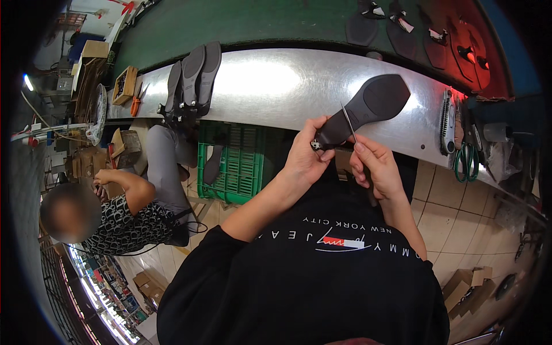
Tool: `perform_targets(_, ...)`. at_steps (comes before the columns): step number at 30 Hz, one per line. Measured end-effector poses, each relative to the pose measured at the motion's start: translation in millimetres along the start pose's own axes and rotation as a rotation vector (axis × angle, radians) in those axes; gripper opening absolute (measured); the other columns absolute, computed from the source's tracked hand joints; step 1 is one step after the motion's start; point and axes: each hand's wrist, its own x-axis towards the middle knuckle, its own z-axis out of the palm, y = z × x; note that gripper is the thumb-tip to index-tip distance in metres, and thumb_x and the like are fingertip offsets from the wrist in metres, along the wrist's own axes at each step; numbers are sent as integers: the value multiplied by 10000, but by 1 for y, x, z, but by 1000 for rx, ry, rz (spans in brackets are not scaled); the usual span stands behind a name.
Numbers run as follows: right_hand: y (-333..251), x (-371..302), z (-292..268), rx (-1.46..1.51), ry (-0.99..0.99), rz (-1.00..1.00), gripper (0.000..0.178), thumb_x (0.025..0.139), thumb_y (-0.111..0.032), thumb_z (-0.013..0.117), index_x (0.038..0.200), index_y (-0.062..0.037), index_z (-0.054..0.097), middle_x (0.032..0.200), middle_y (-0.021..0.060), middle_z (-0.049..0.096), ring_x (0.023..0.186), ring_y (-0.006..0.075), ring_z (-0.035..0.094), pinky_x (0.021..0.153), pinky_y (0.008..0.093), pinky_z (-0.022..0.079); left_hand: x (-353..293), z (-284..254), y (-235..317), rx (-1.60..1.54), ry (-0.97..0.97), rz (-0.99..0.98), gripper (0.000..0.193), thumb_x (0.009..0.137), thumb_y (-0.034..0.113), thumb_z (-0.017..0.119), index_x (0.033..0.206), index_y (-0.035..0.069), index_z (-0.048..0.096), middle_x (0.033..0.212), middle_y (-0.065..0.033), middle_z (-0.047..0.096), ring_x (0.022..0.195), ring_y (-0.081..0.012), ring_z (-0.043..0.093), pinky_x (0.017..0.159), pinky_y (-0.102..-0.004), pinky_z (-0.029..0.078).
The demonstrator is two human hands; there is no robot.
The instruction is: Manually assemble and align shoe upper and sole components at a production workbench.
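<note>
A dark sandal, sole facing up, is gripped near its heel end by my left hand. A small shiny ornament on it shows beside my fingers. My right hand pinches a thin metal rod-like tool, which lies across the narrow waist of the sole. Its exact tip shape is too small to make out. Both hands are just off the near edge of the metal bench.
Several sandals lie on the bench at left, near orange-handled pliers or cutters and a wooden box. Green-handled scissors and a utility knife lie right. Beyond is a green belt; below, a green crate. A co-worker sits left.
</note>
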Motion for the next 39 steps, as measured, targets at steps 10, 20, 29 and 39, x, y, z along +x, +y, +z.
perform_targets(10,6,-6,18,-52,-44,54,565,950,-137,562,1452,-54,316,631,20,532,460,62,455,378,180,320,2,2,1,630,-83,800,675,1023,493,307,825,-42,667,783,-105,689,687,-112,616,669,-235,482)
perform_targets(20,-1,-8,21,-780,90,-480,145,914,-28,565,995,13,679,683,20,614,566,60,531,516,205,414,-4,9,14,570,-70,772,815,1011,560,187,720,-35,663,666,-73,634,638,-136,588,647,-241,453)
perform_targets(29,-3,-10,31,-1070,-14,-787,126,782,33,630,898,-15,639,744,119,636,630,284,631,551,340,491,3,6,18,394,-86,623,799,985,614,223,729,-14,646,628,-66,583,585,-134,546,612,-246,438)
perform_targets(39,-15,-8,32,-1150,234,-827,40,839,-38,653,870,-24,631,708,124,597,586,284,594,538,352,463,12,4,15,-402,-373,-2,370,893,513,568,828,155,630,743,-18,634,704,-191,637,971,-459,460)
